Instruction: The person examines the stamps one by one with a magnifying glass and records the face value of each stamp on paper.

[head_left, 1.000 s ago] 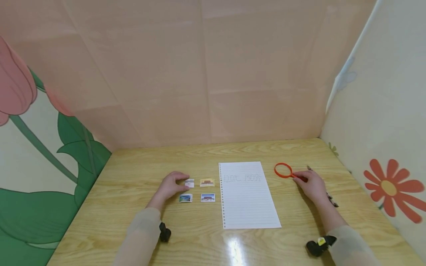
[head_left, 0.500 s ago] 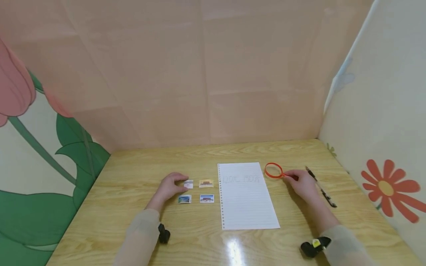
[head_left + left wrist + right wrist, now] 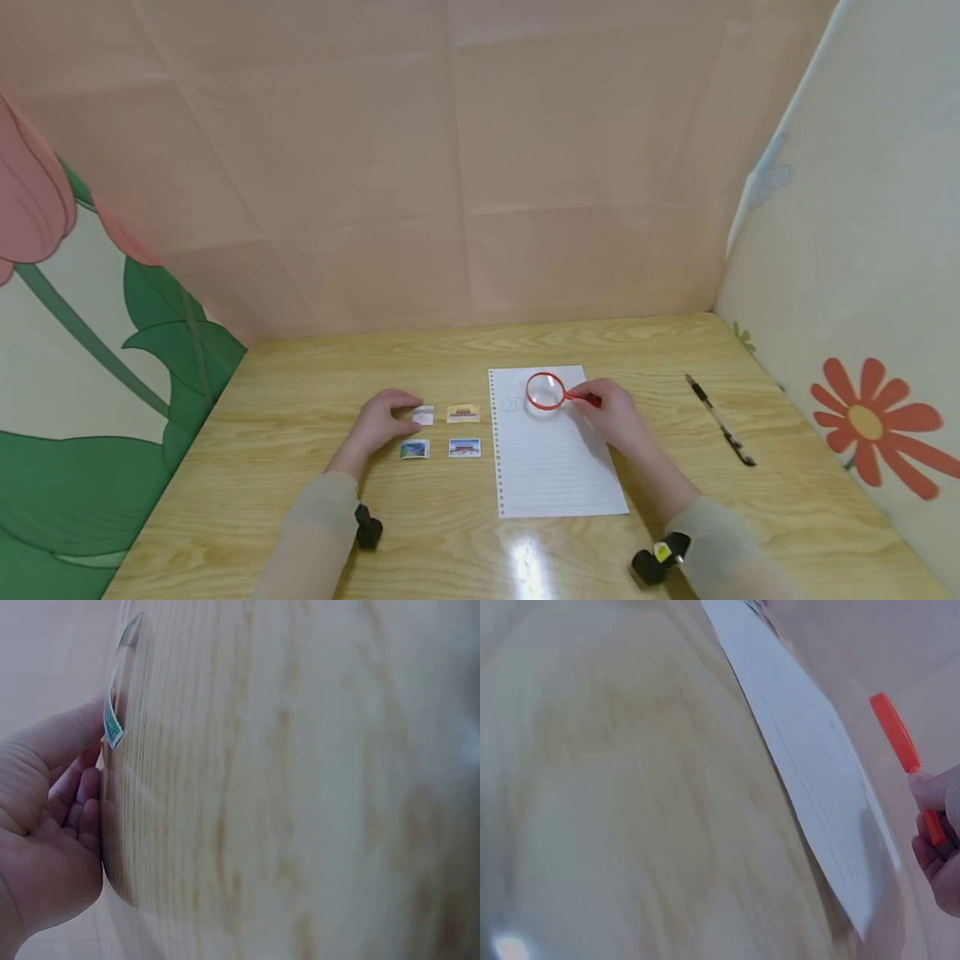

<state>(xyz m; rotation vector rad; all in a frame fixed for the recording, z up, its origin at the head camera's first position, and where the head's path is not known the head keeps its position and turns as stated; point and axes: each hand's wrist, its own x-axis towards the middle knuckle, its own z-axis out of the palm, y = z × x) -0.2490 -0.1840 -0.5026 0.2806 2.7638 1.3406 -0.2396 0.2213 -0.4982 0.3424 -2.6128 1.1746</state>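
Observation:
In the head view, my right hand [image 3: 613, 414] pinches the handle of a red magnifying glass [image 3: 565, 392] between thumb and fingers. Its round lens is held over the handwriting on a lined white sheet [image 3: 555, 475]. The right wrist view shows the red rim [image 3: 895, 733] edge-on, raised above the paper. My left hand [image 3: 381, 419] rests on the table, thumb and forefinger bracketing the edges of a pale stamp [image 3: 423, 416]. Beside it lie a yellow stamp [image 3: 463, 413], a blue-green stamp [image 3: 415, 450] and a stamp with a red building [image 3: 465, 448].
A black and clear pen [image 3: 722, 421] lies on the wooden table [image 3: 420, 533] to the right of the sheet. A pink sheet [image 3: 360, 208] stands behind the table; patterned panels flank it on both sides.
My right hand has carried the magnifying glass left, from beside the pen to over the sheet's handwriting. The pen shows fully now. The left hand stays at the pale stamp.

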